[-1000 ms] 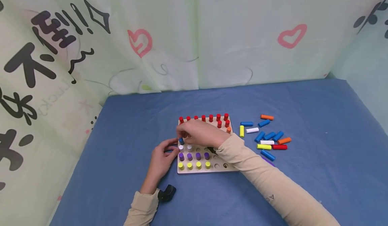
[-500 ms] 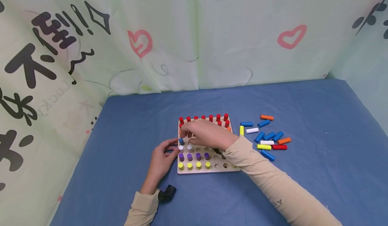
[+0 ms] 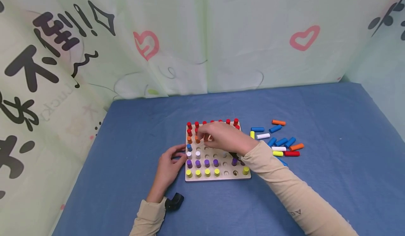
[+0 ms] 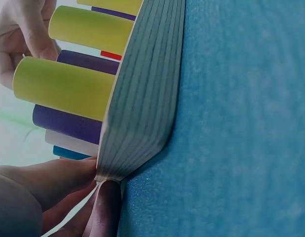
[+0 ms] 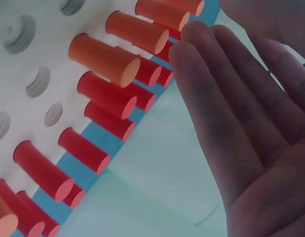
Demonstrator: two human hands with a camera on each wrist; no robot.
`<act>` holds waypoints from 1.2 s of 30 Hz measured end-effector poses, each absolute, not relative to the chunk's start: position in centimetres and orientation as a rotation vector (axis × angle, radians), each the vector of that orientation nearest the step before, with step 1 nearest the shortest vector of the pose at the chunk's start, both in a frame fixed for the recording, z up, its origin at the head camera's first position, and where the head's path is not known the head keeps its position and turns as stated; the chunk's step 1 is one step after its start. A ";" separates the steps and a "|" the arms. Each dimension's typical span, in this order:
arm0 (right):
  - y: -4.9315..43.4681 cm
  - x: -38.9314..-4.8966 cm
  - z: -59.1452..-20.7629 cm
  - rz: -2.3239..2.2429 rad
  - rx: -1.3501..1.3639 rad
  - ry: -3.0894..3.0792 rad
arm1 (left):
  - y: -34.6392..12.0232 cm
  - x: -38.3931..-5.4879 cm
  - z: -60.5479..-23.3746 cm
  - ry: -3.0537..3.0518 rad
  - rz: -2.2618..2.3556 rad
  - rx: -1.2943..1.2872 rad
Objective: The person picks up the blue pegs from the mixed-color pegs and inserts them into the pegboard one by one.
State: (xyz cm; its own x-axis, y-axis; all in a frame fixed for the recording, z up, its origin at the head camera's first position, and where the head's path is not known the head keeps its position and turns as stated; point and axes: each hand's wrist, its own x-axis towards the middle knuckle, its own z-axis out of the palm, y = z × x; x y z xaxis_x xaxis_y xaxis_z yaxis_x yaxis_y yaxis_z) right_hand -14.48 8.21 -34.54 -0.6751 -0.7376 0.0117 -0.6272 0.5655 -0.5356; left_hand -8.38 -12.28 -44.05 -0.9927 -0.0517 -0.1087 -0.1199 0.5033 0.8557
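Observation:
A wooden pegboard (image 3: pixel 218 178) lies flat, bearing upright pegs in coloured rows. At its left edge my left hand (image 3: pixel 169 165) pinches the rim; in the left wrist view the thumb (image 4: pixel 63 177) touches the board's corner. Over the board's middle hovers my right hand (image 3: pixel 226 137), its fingers extended and holding nothing in the right wrist view, close to the orange pegs (image 5: pixel 105 61). One blue peg (image 3: pixel 189 147) stands at the left end of its row. Below it are white pegs (image 3: pixel 198 155), purple pegs (image 3: pixel 207 163) and yellow pegs (image 3: pixel 207 173). Red pegs (image 3: pixel 189 125) line the far rows.
Right of the board, several loose pegs lie on the blue cloth, among them an orange peg (image 3: pixel 278 122), a white peg (image 3: pixel 263 136) and a red peg (image 3: pixel 291 153). A black wrist device (image 3: pixel 174 201) sits at the left cuff. A printed curtain (image 3: pixel 250 53) hangs behind.
My right hand has drawn away from the blue peg and moved rightward over the board, uncovering red and orange pegs at the left. The left hand stays at the board's edge.

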 end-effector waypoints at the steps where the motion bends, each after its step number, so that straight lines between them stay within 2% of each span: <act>1: 8.3 -14.5 -34.6 -0.752 -1.141 2.589 | -12.3 -8.4 -44.1 2.664 1.523 -0.153; 36: 13.3 -14.9 -34.1 -0.754 -0.985 2.678 | -12.2 -8.3 -44.2 2.675 1.514 -0.149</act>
